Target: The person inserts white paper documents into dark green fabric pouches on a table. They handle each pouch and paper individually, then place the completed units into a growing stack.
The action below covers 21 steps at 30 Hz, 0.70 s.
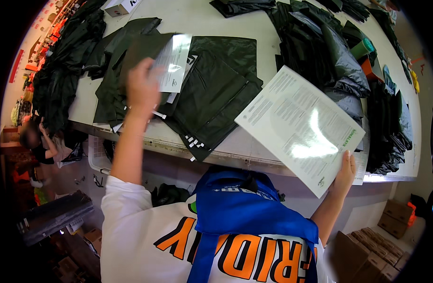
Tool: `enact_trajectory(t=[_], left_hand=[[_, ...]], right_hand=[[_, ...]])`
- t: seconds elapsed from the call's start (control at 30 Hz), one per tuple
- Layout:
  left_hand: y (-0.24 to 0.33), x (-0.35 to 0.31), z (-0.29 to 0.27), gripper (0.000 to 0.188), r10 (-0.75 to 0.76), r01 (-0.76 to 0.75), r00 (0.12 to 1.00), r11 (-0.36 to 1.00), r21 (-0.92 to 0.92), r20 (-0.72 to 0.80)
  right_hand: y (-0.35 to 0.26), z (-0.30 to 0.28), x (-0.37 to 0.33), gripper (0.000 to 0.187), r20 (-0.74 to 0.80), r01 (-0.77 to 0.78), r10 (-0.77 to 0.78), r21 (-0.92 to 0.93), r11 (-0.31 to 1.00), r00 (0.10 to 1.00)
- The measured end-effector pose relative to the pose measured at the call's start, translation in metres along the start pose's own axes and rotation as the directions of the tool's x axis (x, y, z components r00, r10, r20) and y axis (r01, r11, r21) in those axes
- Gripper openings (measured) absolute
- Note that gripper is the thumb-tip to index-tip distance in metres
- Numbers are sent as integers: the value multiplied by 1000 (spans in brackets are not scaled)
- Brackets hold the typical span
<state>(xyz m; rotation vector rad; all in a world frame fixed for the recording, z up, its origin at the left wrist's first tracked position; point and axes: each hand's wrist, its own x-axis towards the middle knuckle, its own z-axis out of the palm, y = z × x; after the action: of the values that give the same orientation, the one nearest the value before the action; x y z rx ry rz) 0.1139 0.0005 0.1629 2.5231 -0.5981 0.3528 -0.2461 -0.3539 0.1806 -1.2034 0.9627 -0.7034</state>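
Note:
My right hand (344, 175) grips the lower right corner of a large glossy white printed card (285, 118), which is tilted over the table's front edge. Over the dark cloth at the left, my left hand (143, 89) is smeared by motion, so its fingers do not show clearly. Beside those fingers is a smaller-looking glossy white card (178, 63); whether the hand holds it is unclear. Folded dark green-black fabric pieces (211, 89) lie in front of me, with small white tags along their lower edge.
Thick stacks of folded dark fabric (315, 52) stand at the right of the white table (268, 61), near a green roll (362, 48). A dark fabric heap (60, 70) hangs over the left side. Another person (44, 141) is beyond it. Cardboard boxes (372, 254) sit at lower right.

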Motion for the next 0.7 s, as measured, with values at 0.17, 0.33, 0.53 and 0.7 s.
enact_trajectory(t=[0.17, 0.33, 0.53, 0.7], left_hand=[[24, -103, 121, 29, 137, -148, 942, 989, 11, 307], [6, -97, 144, 16, 79, -54, 931, 995, -80, 357], [18, -71, 112, 11, 47, 75, 919, 954, -291, 391], [29, -69, 94, 9, 93, 4, 903, 974, -225, 419]], right_hand=[[40, 0, 1, 26, 113, -94, 110, -145, 985, 987], [75, 28, 7, 26, 207, -211, 261, -235, 949, 943], [88, 59, 32, 28, 296, -210, 273, -227, 951, 915], [43, 36, 33, 27, 326, -241, 318, -256, 936, 890]])
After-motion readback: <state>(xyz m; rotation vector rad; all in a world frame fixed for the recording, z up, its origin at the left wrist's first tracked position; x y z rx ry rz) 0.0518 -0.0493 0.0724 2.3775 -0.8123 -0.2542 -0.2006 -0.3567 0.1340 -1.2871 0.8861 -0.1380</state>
